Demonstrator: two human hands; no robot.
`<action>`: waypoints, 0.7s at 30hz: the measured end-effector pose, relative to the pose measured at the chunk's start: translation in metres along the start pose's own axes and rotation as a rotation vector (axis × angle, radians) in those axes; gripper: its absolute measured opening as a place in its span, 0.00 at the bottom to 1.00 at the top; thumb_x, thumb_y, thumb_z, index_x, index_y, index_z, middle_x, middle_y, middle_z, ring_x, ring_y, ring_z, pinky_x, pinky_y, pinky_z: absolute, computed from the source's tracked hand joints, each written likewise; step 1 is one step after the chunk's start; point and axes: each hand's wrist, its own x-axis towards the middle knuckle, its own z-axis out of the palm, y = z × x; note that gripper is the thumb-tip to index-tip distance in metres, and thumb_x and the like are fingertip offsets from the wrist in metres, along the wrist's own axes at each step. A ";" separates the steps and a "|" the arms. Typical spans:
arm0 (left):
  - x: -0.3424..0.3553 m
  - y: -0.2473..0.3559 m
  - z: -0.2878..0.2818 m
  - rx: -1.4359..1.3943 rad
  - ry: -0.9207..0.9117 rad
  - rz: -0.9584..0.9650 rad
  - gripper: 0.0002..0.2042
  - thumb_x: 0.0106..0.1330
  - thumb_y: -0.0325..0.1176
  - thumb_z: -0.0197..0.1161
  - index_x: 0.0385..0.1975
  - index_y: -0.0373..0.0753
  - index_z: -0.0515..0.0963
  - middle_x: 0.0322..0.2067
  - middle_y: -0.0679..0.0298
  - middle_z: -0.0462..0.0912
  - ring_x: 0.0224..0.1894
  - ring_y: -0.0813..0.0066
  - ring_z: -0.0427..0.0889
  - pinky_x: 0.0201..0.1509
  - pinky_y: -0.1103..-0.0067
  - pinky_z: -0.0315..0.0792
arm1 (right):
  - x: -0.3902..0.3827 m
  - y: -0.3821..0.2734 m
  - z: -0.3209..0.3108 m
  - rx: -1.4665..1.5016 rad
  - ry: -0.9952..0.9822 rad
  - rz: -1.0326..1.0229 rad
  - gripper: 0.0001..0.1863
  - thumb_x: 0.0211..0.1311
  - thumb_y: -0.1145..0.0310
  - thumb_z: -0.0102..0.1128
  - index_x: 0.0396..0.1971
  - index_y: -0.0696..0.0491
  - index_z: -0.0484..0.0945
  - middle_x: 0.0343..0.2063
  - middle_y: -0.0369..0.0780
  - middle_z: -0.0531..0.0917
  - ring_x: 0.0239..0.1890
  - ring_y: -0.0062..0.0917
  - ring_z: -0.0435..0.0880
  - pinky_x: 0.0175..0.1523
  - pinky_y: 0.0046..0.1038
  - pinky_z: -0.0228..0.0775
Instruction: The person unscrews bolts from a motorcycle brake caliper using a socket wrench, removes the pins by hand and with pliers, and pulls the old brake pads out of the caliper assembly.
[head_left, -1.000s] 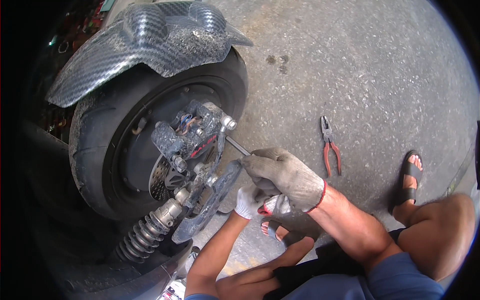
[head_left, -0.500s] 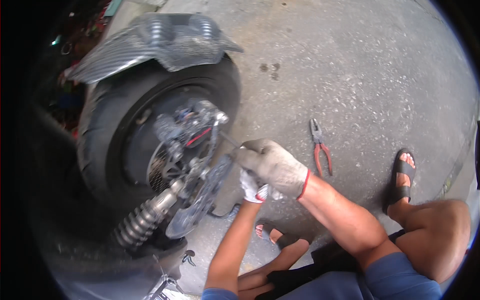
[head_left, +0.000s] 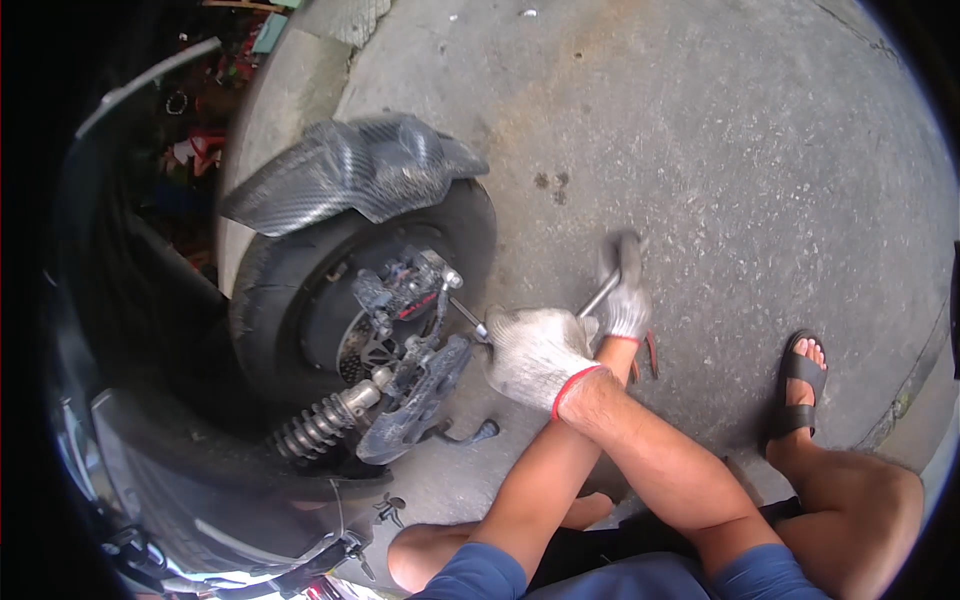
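My right hand point(head_left: 538, 360), in a white knit glove with a red cuff, is closed around a metal wrench point(head_left: 466, 316). The wrench's thin shaft runs up-left to the brake caliper point(head_left: 405, 285) beside the wheel. Out of the glove's other side a steel bar point(head_left: 600, 296) slants up-right. My left hand point(head_left: 625, 290), gloved too and smeared by motion, wraps around that bar, its forearm crossing beneath the right one. Red-handled pliers point(head_left: 652, 355) lie on the ground, mostly hidden behind my left hand.
To the left stands a scooter wheel with a black tyre point(head_left: 262, 310), a carbon-patterned mudguard point(head_left: 365, 170) and a coil spring shock absorber point(head_left: 325, 425). A black stand or lever point(head_left: 470, 434) sticks out below. My sandalled foot point(head_left: 800, 380) rests on the concrete at right.
My left hand has swung from beneath the right hand out to the upper right, onto the bar, crossing my forearms. It now covers most of the pliers. The view has shifted slightly.
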 end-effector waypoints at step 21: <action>-0.075 0.037 -0.185 0.962 -0.284 -0.041 0.22 0.69 0.47 0.55 0.54 0.37 0.76 0.44 0.55 0.84 0.49 0.62 0.80 0.52 0.71 0.72 | -0.010 0.024 0.011 0.206 -0.050 0.045 0.19 0.61 0.51 0.57 0.38 0.52 0.79 0.35 0.52 0.84 0.43 0.47 0.83 0.50 0.44 0.74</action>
